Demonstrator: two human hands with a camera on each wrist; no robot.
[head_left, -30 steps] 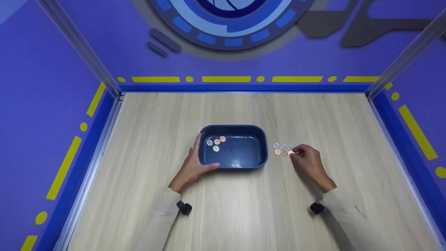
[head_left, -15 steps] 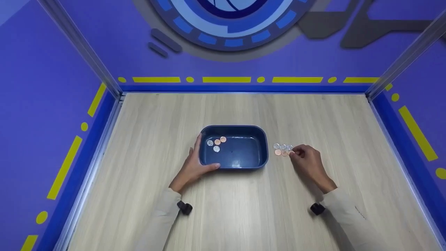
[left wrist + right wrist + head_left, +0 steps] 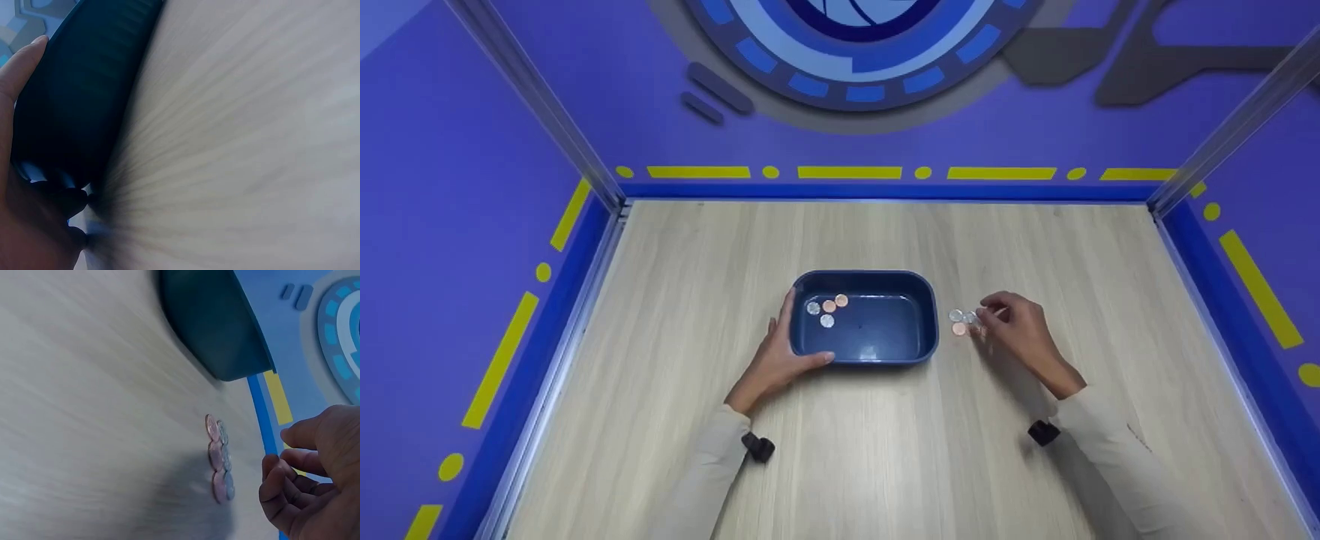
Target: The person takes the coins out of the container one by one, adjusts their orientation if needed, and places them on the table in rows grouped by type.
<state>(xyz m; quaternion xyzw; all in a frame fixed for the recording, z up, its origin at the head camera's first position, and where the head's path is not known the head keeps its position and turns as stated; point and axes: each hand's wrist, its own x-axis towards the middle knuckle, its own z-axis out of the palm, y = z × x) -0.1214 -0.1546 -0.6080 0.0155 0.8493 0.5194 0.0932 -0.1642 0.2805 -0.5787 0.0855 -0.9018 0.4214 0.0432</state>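
My left hand grips the left end of a dark blue rectangular box, thumb at its front rim and fingers along its side. In the left wrist view, the hand wraps the box wall. Several silver and copper coins lie inside, towards the left. To the right of the box, copper coins and silver coins form two touching rows on the table. My right hand hovers over the right end of these rows, fingers bent and a gap between the fingertips. No coin shows in it.
The box and loose coins stand on a light wood-grain table. Purple-blue panels with yellow markings enclose its back and both sides. Black wrist cameras sit at both cuffs.
My right hand has lifted off the copper coin at the right end and moved slightly up and away. The left hand and box stay in place.
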